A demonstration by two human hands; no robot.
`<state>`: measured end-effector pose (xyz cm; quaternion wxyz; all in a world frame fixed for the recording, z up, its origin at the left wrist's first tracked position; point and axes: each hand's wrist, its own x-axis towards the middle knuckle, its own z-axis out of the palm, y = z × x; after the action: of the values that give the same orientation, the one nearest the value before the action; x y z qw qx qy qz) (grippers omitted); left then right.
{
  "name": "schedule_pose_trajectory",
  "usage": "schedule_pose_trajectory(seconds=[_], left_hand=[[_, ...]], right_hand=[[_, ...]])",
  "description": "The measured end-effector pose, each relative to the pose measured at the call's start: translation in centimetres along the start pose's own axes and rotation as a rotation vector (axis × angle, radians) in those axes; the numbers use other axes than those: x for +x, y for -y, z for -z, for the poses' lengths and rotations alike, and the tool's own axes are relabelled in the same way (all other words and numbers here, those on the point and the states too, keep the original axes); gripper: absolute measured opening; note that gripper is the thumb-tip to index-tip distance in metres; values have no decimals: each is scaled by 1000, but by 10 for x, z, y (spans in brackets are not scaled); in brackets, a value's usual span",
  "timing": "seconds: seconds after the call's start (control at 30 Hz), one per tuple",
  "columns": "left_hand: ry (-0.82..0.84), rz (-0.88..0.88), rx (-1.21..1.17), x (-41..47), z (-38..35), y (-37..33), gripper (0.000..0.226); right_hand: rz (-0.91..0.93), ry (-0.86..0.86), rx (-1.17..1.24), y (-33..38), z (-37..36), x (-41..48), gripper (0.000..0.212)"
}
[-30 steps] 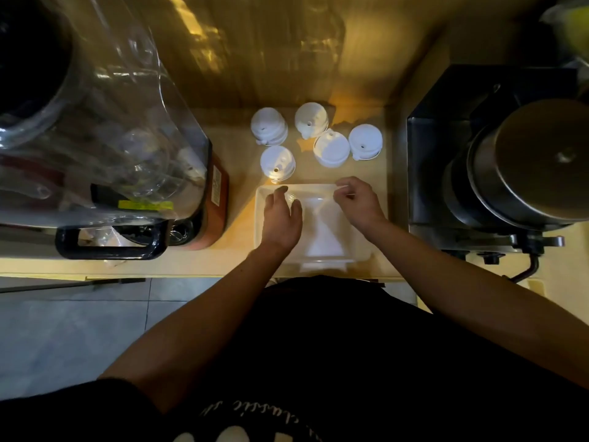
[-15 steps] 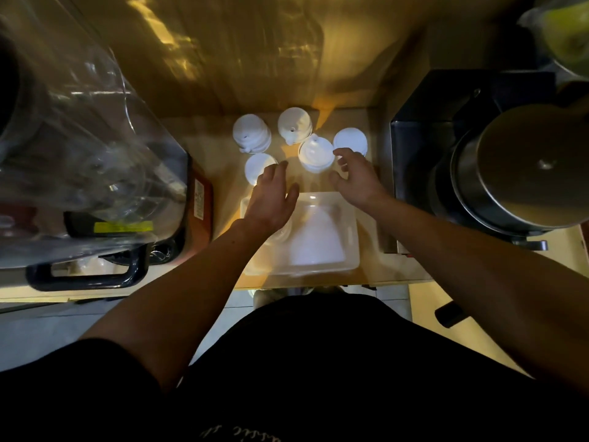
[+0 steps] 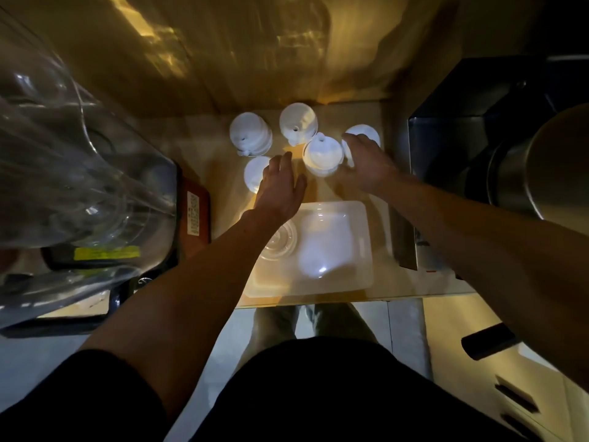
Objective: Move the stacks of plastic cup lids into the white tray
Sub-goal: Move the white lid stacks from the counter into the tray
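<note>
Just beyond the white tray (image 3: 360,282), the left hand (image 3: 280,189) lies flat with fingers spread, part-covering the nearest lid stack (image 3: 255,173), while the right hand (image 3: 366,161) curls round the rightmost stack (image 3: 366,130); whether either grips, I cannot tell. Three more stacks (image 3: 322,153) (image 3: 250,133) (image 3: 298,122) stand on the counter (image 3: 220,161) behind. One clear lid (image 3: 280,242) lies in the tray, a blender (image 3: 79,173) well left.

Five white lid stacks (image 3: 322,153) stand upright in a cluster on the surface, just beyond the tray (image 3: 331,247). The shallow white rectangular tray holds one clear lid (image 3: 280,244) at its left.
</note>
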<state>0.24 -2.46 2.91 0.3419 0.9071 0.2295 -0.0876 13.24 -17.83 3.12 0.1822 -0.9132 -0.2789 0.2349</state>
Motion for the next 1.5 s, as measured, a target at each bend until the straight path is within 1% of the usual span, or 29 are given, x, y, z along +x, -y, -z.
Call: schedule_pose_trajectory(seconds=[0.13,0.23,0.33,0.43,0.6,0.73,0.83,0.97,1.07,1.17,1.23,1.4,1.5], left_hand=[[1,0,31,20,-10,4,57],[2,-38,46,32,-17,2,57],[40,-27,70,47,-31,2,58],[63,33,105,61,-40,5,57],[103,71,146,81,-50,13,56],[125,71,141,89,-56,14,57],[128,96,91,94,-60,13,56],[128,119,31,97,-61,11,52],[125,188,-30,99,-61,8,50],[101,243,-68,103,-64,10,56],[115,275,-99,104,-63,10,60],[126,373,-236,105,-61,10,62],[105,411,-322,104,-64,13,76]], right_hand=[[70,38,-108,-2,-6,23,65],[130,45,-206,0,-8,36,64],[168,58,-280,-6,-13,54,63],[157,80,-288,-14,-14,71,63],[161,156,-300,-28,-20,89,66],[161,180,-297,-33,-22,94,59],[161,188,-307,-35,-23,96,51],[170,189,-286,-36,-23,97,50],[154,190,-258,-38,-25,98,48],[147,178,-270,-39,-27,100,47],[151,183,-273,-39,-27,99,46],[153,180,-193,-38,-29,97,49],[160,176,-138,-38,-31,93,54]])
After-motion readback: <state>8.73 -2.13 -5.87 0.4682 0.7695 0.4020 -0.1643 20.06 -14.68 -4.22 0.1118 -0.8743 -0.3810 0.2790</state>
